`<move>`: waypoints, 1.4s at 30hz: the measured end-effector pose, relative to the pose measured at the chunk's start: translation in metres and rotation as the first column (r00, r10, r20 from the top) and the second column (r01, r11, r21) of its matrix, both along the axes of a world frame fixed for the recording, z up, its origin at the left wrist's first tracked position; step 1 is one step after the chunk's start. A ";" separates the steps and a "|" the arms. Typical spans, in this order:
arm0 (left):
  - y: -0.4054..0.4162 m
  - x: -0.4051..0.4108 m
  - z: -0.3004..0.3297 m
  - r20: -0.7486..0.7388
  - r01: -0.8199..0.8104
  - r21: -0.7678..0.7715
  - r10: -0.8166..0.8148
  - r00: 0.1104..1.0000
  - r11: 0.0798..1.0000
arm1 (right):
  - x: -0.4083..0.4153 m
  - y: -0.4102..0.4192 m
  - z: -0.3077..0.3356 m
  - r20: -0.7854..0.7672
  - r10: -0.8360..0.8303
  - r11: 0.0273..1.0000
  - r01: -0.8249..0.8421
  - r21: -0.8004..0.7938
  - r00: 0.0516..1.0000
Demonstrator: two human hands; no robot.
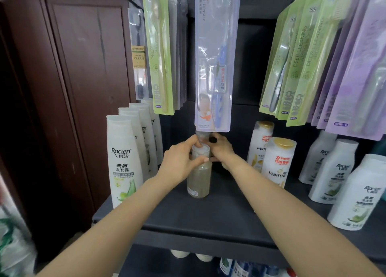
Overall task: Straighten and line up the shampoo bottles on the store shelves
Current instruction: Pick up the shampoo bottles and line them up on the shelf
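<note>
A clear bottle with brownish liquid stands upright in the middle of the dark shelf. My left hand grips its upper part near the white cap, thumb across the front. My right hand curls round something behind that bottle; I cannot make out what, though another clear cap shows just behind. A row of white Raclen bottles lines the left edge. Two Pantene bottles with gold caps stand to the right. More white Raclen bottles stand at far right.
Packs of toothbrushes hang above the shelf: green ones, a clear one right over my hands, green and purple ones at right. A brown wooden door is at left. A lower shelf holds more bottles.
</note>
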State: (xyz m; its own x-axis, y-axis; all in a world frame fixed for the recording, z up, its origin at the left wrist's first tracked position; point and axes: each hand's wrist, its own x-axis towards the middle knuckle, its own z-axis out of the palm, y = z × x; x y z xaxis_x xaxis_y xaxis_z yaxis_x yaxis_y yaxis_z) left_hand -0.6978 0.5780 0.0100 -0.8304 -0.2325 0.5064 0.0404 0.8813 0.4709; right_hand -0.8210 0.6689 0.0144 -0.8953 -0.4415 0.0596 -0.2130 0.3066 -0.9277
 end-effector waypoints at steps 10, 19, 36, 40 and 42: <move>0.008 0.006 -0.011 -0.083 0.070 0.201 -0.054 0.995 0.977 | 0.022 0.030 -0.002 -0.220 -0.054 0.998 0.055 0.001 0.974; 0.018 0.039 -0.004 -0.207 -0.053 0.225 0.101 0.973 0.973 | 0.078 0.065 -0.002 -0.571 -0.094 0.995 0.101 -0.021 0.816; -0.082 0.154 0.006 -0.415 -0.113 0.190 0.184 0.891 0.975 | 0.175 -0.039 0.015 -0.455 0.125 0.988 -0.153 -0.025 0.882; -0.116 0.148 0.000 -0.227 -0.021 0.193 0.065 0.972 0.981 | 0.184 -0.063 0.009 -0.311 0.154 0.977 -0.191 -0.093 0.938; -0.124 0.146 -0.002 -0.165 0.076 0.223 -0.039 0.986 0.972 | 0.185 -0.072 0.005 -0.270 0.136 0.977 -0.175 -0.125 0.953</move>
State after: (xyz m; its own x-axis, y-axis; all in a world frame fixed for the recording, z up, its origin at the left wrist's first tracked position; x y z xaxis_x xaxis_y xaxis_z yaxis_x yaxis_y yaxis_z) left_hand -0.5521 0.4544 0.0079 -0.7596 -0.3110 0.5712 0.1782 0.7452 0.6426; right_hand -0.6359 0.5967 0.0189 -0.7613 -0.5435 0.3538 -0.4856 0.1162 -0.8664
